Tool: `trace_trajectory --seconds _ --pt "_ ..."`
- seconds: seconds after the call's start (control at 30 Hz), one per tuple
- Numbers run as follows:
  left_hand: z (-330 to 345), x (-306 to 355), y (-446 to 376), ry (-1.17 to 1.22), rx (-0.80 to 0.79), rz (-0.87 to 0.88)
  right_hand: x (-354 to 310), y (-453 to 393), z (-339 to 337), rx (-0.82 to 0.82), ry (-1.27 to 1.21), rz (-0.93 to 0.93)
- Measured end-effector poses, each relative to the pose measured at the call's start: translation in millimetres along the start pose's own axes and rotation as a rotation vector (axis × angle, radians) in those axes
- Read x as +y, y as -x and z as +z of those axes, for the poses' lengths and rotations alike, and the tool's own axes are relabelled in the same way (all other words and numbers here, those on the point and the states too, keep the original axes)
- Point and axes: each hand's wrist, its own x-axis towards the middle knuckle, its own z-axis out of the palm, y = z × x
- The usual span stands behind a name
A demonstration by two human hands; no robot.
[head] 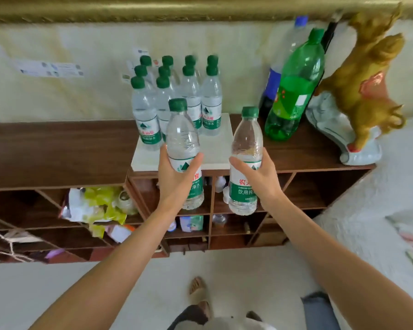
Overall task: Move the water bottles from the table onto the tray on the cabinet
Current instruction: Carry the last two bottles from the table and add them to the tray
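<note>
The left hand (177, 172) is wrapped round one water bottle (184, 148), held upright before the white tray (215, 158) — swung in carelessly, it could topple the standing bottles (174, 101) crowded at the tray's back. The right hand (255, 175) grips a second bottle (246, 160), near the big green bottle (293, 91) (an easy knock). The dark cabinet (57, 151) stands against a pale wall, cubbies cluttered below.

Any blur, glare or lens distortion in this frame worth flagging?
Head view: wide-angle bending curves the cabinet edge and gold frame; caps at the tray's rear smear slightly; both held bottles stay sharp; light soft, no harsh glare.
</note>
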Motion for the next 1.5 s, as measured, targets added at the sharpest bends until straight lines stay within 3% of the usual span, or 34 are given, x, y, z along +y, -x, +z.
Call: trace_trajectory --seconds 0.33,0.57,0.9,1.1,1.3,1.5 --pt "46.8 -24.9 -110.5 -0.040 -0.053 0.124 -15.6 -123.2 30.9 -0.031 0.092 -0.121" --pt "63.1 -58.9 -138.5 -0.096 0.063 0.112 -3.9 -169.5 44.8 -0.123 0.139 -0.131" --pt "68.5 -75.6 -130.4 -0.075 0.139 0.028 11.1 -182.2 34.5 -0.288 0.245 -0.120" --pt "56.3 -81.1 -117.6 -0.200 0.086 0.049 24.0 -188.3 24.1 -0.405 0.340 -0.080" --pt "50.8 -106.1 -100.5 -0.355 0.064 -0.077 27.1 -185.4 25.7 -0.424 0.402 -0.059" --pt "60.3 -115.8 -111.0 -0.372 0.111 -0.081 23.1 -182.3 24.1 -0.420 0.434 -0.056"
